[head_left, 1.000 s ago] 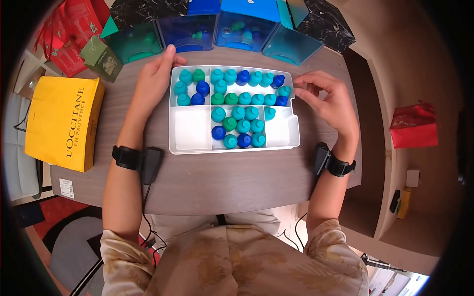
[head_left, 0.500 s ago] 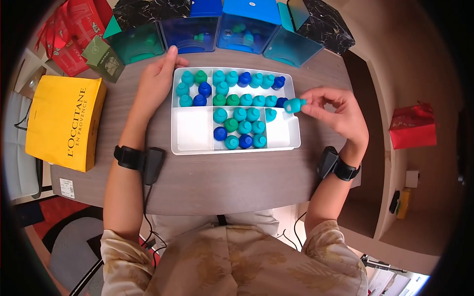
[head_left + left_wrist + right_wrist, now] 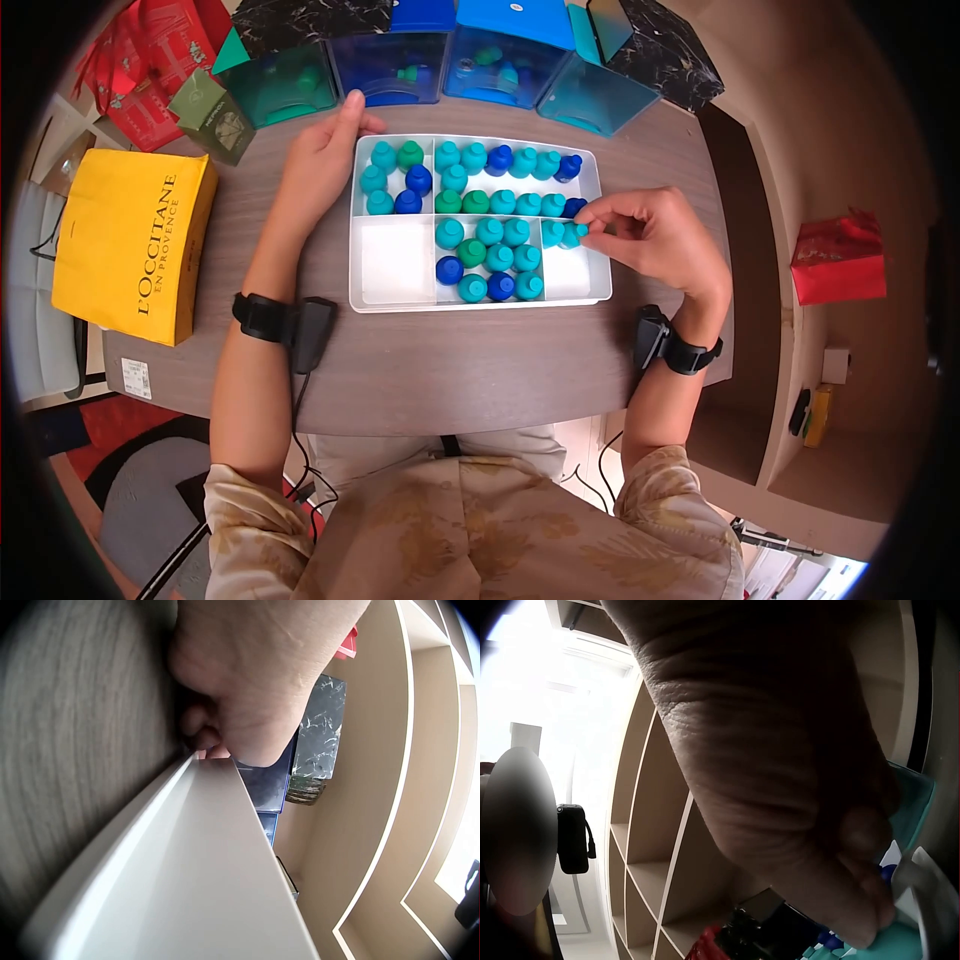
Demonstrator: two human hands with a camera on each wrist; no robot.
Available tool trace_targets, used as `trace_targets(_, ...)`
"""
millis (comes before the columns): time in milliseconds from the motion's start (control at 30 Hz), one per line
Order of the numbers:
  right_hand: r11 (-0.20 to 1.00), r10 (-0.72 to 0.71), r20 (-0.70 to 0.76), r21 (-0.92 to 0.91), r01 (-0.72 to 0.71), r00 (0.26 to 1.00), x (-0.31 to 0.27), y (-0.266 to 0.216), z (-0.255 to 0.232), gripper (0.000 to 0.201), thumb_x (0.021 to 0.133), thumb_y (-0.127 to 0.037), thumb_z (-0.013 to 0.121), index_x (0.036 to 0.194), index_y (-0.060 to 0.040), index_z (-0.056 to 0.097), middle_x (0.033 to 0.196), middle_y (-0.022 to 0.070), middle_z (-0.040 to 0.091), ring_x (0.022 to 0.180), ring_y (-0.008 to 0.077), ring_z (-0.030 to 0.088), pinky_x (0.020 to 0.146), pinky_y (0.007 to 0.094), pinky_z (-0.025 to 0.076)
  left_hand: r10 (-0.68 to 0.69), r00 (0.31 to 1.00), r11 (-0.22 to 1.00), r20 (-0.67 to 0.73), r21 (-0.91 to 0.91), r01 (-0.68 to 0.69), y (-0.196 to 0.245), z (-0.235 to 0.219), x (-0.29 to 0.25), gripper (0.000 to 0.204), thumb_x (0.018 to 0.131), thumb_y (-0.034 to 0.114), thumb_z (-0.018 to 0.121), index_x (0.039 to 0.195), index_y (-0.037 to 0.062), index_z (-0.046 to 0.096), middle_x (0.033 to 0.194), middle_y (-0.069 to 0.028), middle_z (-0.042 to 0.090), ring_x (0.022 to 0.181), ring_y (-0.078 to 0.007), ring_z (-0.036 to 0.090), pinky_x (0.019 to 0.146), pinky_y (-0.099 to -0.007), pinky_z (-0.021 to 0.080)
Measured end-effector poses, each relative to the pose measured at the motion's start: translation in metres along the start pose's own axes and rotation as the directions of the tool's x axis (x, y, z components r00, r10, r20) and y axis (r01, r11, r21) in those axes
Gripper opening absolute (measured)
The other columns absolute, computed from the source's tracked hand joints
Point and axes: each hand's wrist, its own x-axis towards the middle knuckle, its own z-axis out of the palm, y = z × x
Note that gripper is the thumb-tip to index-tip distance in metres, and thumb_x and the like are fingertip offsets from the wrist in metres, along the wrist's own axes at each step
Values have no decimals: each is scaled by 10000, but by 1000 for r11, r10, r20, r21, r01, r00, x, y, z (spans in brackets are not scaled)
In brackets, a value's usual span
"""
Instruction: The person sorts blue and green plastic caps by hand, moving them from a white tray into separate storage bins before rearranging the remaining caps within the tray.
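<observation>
A white compartment tray [image 3: 393, 262] lies on the table, with small teal, blue and green bottles standing in most of its sections. My right hand [image 3: 660, 242] is over the tray's near right compartment, thumb and fingertips pinching a small teal bottle [image 3: 571, 236]. That bottle stands right beside another teal bottle [image 3: 550, 234] there. In the right wrist view, a teal surface [image 3: 897, 946] shows at the fingertips. My left hand [image 3: 318, 165] holds the tray's far left corner, its fingers curled round behind the rim and partly hidden. The near left compartment shows its bare white floor.
Behind the tray stand see-through bins, including a green bin [image 3: 285, 92] and a blue bin [image 3: 505, 70], some with bottles inside. A yellow bag [image 3: 125, 245] and a green box [image 3: 213, 118] are on the left. To the right sits a red bag [image 3: 838, 258] by the shelving.
My right hand took a teal bottle from the tray's far right end, lifted it out past the right edge, then brought it into the near right compartment. The left hand stays at the corner.
</observation>
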Motion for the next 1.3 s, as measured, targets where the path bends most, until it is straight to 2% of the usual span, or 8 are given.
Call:
trace_targets(167, 995, -22, -162, 97, 39, 986, -6, -10, -7, 172, 883, -41, 814, 1056, -34, 818, 819, 38, 765, 652, 44, 565, 599, 243, 477, 15, 1000, 1000, -20, -8, -15, -4, -1, 1, 655, 1101, 588, 495, 1030, -1, 773, 921, -38, 734, 873, -109, 661, 841, -254, 519)
trace_targets(300, 975, -215, -293, -119, 188, 931, 20, -51, 6, 148, 910, -82, 812, 1047, -25, 812, 836, 68, 781, 636, 70, 605, 611, 243, 496, 33, 999, 999, -15, -35, -34, -7, -1, 2, 669, 1094, 596, 504, 1010, -14, 769, 920, -51, 738, 871, -115, 663, 830, -259, 523)
trace_targets(467, 923, -294, -97, -289, 256, 951, 63, -88, 39, 173, 892, -179, 795, 1002, -47, 807, 866, 141, 777, 725, 332, 718, 686, 400, 568, 50, 998, 998, -24, -42, -51, -5, 0, 0, 682, 1092, 599, 505, 1021, -27, 766, 921, -75, 745, 874, -133, 670, 832, -270, 529)
trace_targets(600, 878, -306, -18, -392, 275, 952, 84, -85, 64, 185, 882, -181, 798, 1020, -58, 810, 883, 139, 778, 808, 362, 733, 709, 438, 572, 55, 998, 998, -21, -14, -55, -1, -2, 0, 696, 1092, 602, 497, 1027, -38, 763, 928, -101, 757, 898, -164, 687, 863, -296, 533)
trace_targets(800, 909, -294, -151, -349, 227, 944, 52, -105, 31, 178, 878, -141, 805, 1019, -33, 798, 891, 138, 771, 705, 281, 705, 655, 382, 554, 79, 996, 997, -30, 0, -79, -8, 0, 3, 736, 1073, 656, 449, 1016, 0, 779, 937, -152, 774, 942, -258, 724, 895, -357, 535)
trace_targets(967, 946, -112, -258, -325, 23, 960, -23, -98, -7, 179, 853, -47, 809, 1028, -18, 792, 891, 111, 760, 661, 189, 682, 607, 327, 532, 45, 999, 998, -2, -44, -45, -7, 1, 3, 710, 1090, 620, 487, 1037, -30, 768, 943, -95, 752, 909, -158, 682, 875, -285, 524)
trace_targets(1100, 959, 8, -208, -276, -66, 978, -48, -73, 16, 185, 850, -41, 808, 1032, -18, 791, 893, 112, 756, 662, 195, 685, 623, 332, 545, 25, 1000, 999, 0, -30, -25, -8, 0, 5, 706, 1090, 618, 487, 1047, -26, 772, 946, -88, 750, 905, -150, 678, 871, -277, 520)
trace_targets(1300, 981, -33, -317, -192, -30, 948, -44, -45, 60, 193, 873, -24, 787, 1064, -4, 781, 938, 154, 767, 770, 244, 748, 726, 353, 600, 51, 999, 999, -12, -3, -51, -10, 0, 6, 704, 1092, 613, 485, 1043, -27, 775, 943, -81, 750, 898, -138, 677, 861, -274, 520)
